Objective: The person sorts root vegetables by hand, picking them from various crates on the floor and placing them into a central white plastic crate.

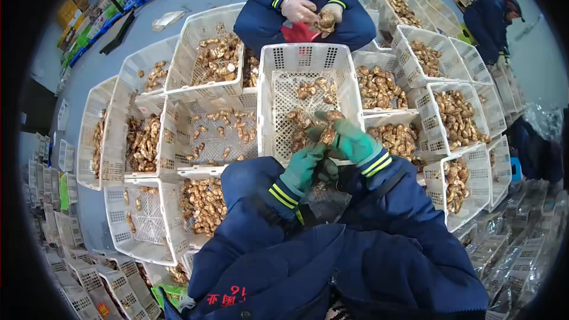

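My two hands, in green gloves, meet over the near part of a white plastic crate [269, 98]. My right hand [355, 141] is closed around a brown, knobbly, tuber-like piece [329, 135], its fingers partly hiding it. Just below and to the left, my left hand [301, 169] is closed with its fingertips at the lower end of the same piece. Small loose brown pieces [317, 88] lie on the crate's mesh floor beyond my hands. More of them [299, 121] sit right beside my left hand's fingers.
White crates of similar brown pieces [203, 204] stand close on both sides. Opposite me sits a person in dark blue whose gloved hands [299, 9] hold a brown piece. Another person [489, 24] bends at the far right. Stacked crates [50, 184] line the left edge.
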### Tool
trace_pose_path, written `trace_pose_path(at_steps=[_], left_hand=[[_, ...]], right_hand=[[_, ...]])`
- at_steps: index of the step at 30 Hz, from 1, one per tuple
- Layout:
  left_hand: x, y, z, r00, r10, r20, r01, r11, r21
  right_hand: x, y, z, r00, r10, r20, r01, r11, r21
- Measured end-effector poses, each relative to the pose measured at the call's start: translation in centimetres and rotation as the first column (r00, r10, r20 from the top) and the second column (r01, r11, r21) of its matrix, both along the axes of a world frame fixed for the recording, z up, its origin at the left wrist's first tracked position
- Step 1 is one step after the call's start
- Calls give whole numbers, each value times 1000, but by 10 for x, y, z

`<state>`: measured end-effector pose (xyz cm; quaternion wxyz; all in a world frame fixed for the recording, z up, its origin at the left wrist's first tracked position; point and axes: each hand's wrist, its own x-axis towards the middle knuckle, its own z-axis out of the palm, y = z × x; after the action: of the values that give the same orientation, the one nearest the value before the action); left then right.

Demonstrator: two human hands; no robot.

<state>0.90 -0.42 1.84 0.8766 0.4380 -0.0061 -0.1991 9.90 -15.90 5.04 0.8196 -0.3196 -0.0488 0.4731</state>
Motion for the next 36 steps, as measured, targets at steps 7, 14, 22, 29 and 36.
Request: trace_pose_path(at_steps=[7, 14, 22, 29, 36], left_hand=[[-5, -15, 22, 971, 102, -214, -149, 965, -216], [-6, -9, 25, 976, 74, -204, -117, 972, -205], [-14, -7, 7, 930, -329, -162, 362, 893, 269], [-12, -22, 26, 835, -430, -343, 550, 667, 502], [-8, -20, 26, 801, -475, -363, 598, 661, 453]], right_hand=[[-33, 16, -9, 983, -168, 69, 179, 961, -211], [-36, 24, 24, 886, -347, 308, 452, 794, -406], [41, -53, -13, 789, -407, 459, 601, 666, -442], [147, -287, -57, 376, -908, 187, 876, 283, -390], [192, -401, -3, 396, -777, 489, 874, 156, -460]])
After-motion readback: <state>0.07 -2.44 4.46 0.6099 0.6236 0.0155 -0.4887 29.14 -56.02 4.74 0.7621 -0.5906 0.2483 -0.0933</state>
